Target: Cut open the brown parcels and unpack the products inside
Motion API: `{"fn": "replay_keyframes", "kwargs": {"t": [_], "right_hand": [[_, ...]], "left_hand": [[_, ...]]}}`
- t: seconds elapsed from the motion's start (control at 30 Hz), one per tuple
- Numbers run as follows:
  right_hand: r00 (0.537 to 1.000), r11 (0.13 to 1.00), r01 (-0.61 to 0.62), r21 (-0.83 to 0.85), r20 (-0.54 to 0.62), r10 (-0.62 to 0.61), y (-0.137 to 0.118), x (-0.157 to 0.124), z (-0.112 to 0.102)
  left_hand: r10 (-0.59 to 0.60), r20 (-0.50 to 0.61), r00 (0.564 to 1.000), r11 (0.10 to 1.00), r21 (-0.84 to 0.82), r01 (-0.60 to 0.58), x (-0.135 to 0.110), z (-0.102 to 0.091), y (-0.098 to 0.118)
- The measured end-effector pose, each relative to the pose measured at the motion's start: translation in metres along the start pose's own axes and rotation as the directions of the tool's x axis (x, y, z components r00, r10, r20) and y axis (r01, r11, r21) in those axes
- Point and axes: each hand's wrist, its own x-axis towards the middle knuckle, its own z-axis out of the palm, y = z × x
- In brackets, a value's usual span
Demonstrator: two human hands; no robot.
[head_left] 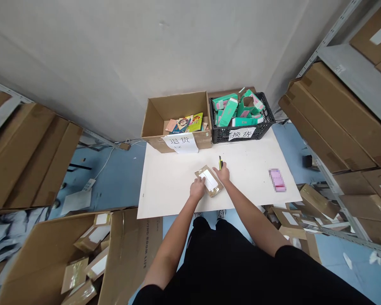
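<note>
Pinning a small cardboard parcel (209,181) to the white table (165,182), your left hand (197,188) sits on its near-left end with the fingers curled down over the edge, holding it flat. Your right hand (224,173) is closed around a yellow-and-black cutter (220,162), whose tip pokes up past your knuckles at the parcel's far-right corner. The parcel lies in the middle of the table, directly in front of you, white label facing up.

As far as can be seen, the parcel looks unopened: its flaps are down and the glossy tape on its ends appears whole, though it is too small in view to be sure that no cut has started. So you seem to be at the very start with this one, the blade brought to the edge and the opening yet to be done.

At the back of the table stand an open cardboard box (178,112) with colourful booklets inside and a black crate (222,133) of teal cartons, each with a paper sign. On the floor to your left, a big carton (130,250) holds more labelled parcels (95,235).
</note>
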Motion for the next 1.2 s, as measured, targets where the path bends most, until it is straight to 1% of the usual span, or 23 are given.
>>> {"fn": "replay_keyframes", "kwargs": {"t": [0.03,0.07,0.1,0.13,0.17,0.2,0.23,0.3,0.33,0.4,0.47,0.53,0.63,0.7,0.77,0.83,0.97,1.07,1.2], "right_hand": [[1.000,1.000,-0.016,-0.007,-0.017,0.016,0.013,-0.012,-0.001],[0.999,0.999,-0.037,-0.028,-0.016,0.036,0.026,-0.025,-0.001],[0.999,0.997,-0.048,-0.054,0.000,0.048,0.040,-0.037,0.002],[0.997,0.995,-0.061,-0.075,0.033,0.063,0.053,-0.048,0.005],[0.993,0.994,-0.073,-0.085,0.082,0.080,0.062,-0.055,0.009],[0.989,0.992,-0.095,-0.088,0.107,0.104,0.068,-0.058,0.012],[0.984,0.989,-0.123,-0.085,0.118,0.133,0.070,-0.057,0.015],[0.980,0.982,-0.173,-0.072,0.087,0.179,0.062,-0.043,0.017],[0.980,0.980,-0.186,-0.068,0.057,0.190,0.053,-0.032,0.014],[0.990,0.988,-0.136,-0.079,0.027,0.138,0.034,-0.009,0.005],[0.996,0.994,-0.080,-0.075,0.023,0.081,0.022,0.008,-0.009],[0.996,0.996,-0.072,-0.056,0.045,0.075,0.025,0.013,-0.025],[0.986,0.997,-0.066,-0.040,0.154,0.071,0.049,-0.004,-0.042],[0.968,0.998,-0.040,-0.045,0.244,0.050,0.066,-0.021,-0.046],[0.955,0.997,-0.012,-0.077,0.294,0.034,0.075,-0.034,-0.046],[0.954,0.992,0.024,-0.127,0.301,0.015,0.075,-0.040,-0.043],[0.958,0.969,0.068,-0.236,0.288,0.002,0.061,-0.039,-0.032],[0.964,0.948,0.076,-0.310,0.267,0.010,0.053,-0.039,-0.024],[0.961,0.939,0.060,-0.339,0.273,0.037,0.044,-0.042,-0.020]], "left_hand": [[0.108,0.027,0.994,0.994,0.015,-0.108,0.008,-0.004,-0.005],[0.216,0.070,0.974,0.976,0.025,-0.218,0.016,-0.006,-0.009],[0.307,0.114,0.945,0.950,0.028,-0.312,0.022,-0.007,-0.012],[0.365,0.150,0.919,0.927,0.029,-0.373,0.028,-0.007,-0.015],[0.385,0.170,0.907,0.918,0.032,-0.395,0.031,-0.004,-0.016],[0.371,0.170,0.913,0.923,0.036,-0.382,0.033,0.001,-0.015],[0.329,0.153,0.932,0.940,0.042,-0.339,0.034,0.006,-0.012],[0.176,0.089,0.980,0.982,0.047,-0.181,0.031,0.019,0.001],[0.080,0.060,0.995,0.996,0.044,-0.082,0.029,0.025,0.010],[-0.079,0.031,0.996,0.996,0.034,0.078,0.026,0.034,0.029],[-0.157,0.045,0.987,0.987,0.033,0.156,0.026,0.038,0.045],[-0.177,0.070,0.982,0.984,0.039,0.174,0.028,0.038,0.054],[-0.172,0.096,0.980,0.985,0.038,0.169,0.030,0.034,0.053],[-0.158,0.100,0.982,0.987,0.034,0.155,0.031,0.034,0.048],[-0.152,0.097,0.984,0.988,0.041,0.149,0.031,0.034,0.045],[-0.150,0.096,0.984,0.988,0.060,0.145,0.032,0.036,0.044],[-0.137,0.093,0.986,0.989,0.066,0.131,0.035,0.038,0.042],[-0.137,0.099,0.986,0.990,0.057,0.132,0.037,0.039,0.041],[-0.152,0.108,0.982,0.988,0.056,0.147,0.036,0.037,0.042]]}}
